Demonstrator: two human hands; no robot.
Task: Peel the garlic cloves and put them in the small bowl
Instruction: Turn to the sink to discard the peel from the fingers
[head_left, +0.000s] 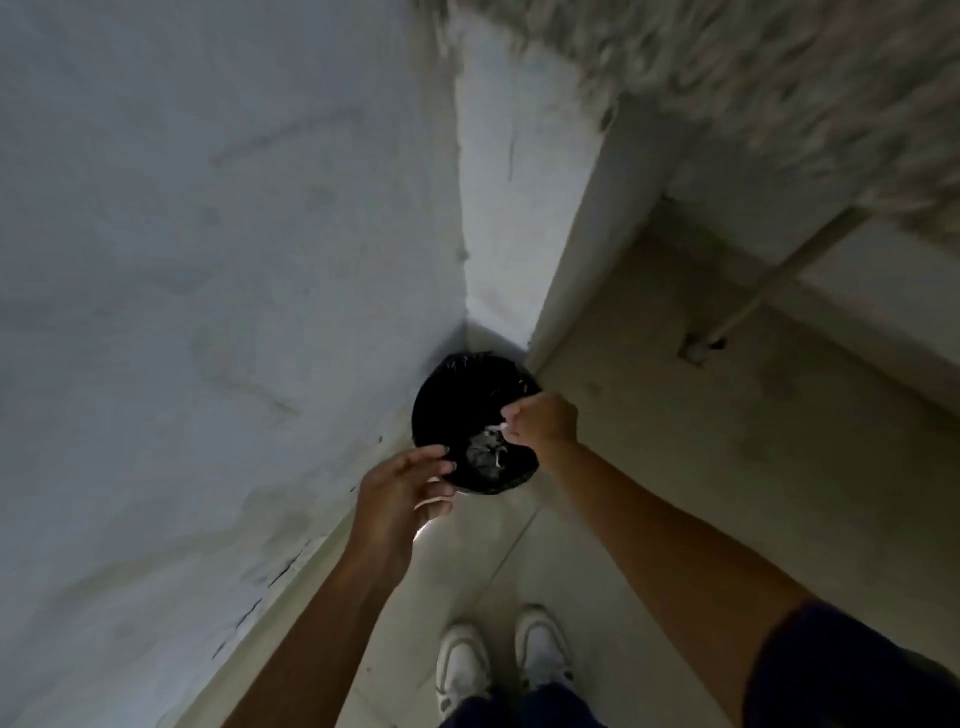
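Nearest the camera, two white shoes (501, 657) stand on the tiled floor (649, 415), with dark trouser legs just showing at the bottom edge. Both bare forearms reach forward and down from there.

The left hand (402, 493) is held palm-up over the near edge of a bin (447, 410), its fingers (434, 460) loosely cupped; something pale seems to lie in the palm, but I cannot tell whether it is garlic skin or only light. The right hand (545, 421) is clenched above the bin's right side, its fingertips pinching a small white scrap (496, 427), likely peel.

The bin is lined with a black bag and holds a greyish heap of scraps (483, 454). It stands in the corner where two pale walls (208, 260) meet. Farther right a thin pipe (769, 283) runs down to the floor.
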